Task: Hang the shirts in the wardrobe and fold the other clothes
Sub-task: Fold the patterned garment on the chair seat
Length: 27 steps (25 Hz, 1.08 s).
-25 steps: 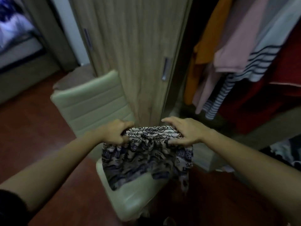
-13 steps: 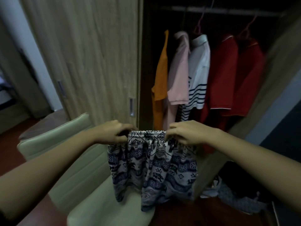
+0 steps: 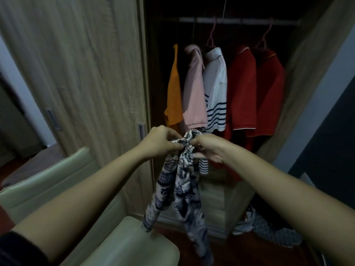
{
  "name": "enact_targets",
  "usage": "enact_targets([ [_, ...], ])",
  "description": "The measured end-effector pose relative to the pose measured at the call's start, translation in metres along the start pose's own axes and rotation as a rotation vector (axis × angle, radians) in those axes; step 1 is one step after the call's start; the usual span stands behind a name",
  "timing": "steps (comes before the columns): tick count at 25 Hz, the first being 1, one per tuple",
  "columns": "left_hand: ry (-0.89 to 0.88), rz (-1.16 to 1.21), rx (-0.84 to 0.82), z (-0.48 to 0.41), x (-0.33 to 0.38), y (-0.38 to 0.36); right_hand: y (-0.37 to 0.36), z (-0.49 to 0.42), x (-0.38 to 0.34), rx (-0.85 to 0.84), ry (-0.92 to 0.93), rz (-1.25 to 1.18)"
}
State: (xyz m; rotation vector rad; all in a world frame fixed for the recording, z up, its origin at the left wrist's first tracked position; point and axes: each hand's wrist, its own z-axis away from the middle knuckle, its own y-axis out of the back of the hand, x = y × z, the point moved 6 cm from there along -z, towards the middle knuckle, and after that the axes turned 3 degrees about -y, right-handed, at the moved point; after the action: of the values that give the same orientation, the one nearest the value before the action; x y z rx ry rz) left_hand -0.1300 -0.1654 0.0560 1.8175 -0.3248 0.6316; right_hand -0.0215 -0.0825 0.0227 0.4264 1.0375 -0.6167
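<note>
Patterned shorts point(image 3: 182, 185) hang at the centre of the view, before the open wardrobe point(image 3: 86, 73), with the waistband bunched between both hands. The left hand point(image 3: 160, 144) pinches it from 9 o'clock and the right hand point(image 3: 208, 148) from 3 o'clock. Each grip is closed on the cloth. I judge this is the folding step, with the shorts halved lengthwise. Next they need a flat place, perhaps the chair seat point(image 3: 134, 246) at 7 o'clock.
</note>
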Motion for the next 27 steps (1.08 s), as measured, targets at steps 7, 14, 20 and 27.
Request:
enact_targets([
  [7,0.029,-0.013,-0.046,-0.010,0.013,-0.008,0.012,-0.005,-0.020,0.083,-0.002,-0.309],
  [14,-0.099,-0.245,-0.375,-0.016,0.000,-0.033,0.036,-0.012,-0.013,0.281,0.535,1.605],
  [20,-0.177,-0.557,-0.054,-0.015,-0.004,-0.048,0.039,-0.012,-0.012,0.141,0.793,1.478],
  [27,-0.417,-0.800,0.123,-0.024,0.032,-0.034,0.066,0.000,-0.016,0.141,0.890,1.109],
])
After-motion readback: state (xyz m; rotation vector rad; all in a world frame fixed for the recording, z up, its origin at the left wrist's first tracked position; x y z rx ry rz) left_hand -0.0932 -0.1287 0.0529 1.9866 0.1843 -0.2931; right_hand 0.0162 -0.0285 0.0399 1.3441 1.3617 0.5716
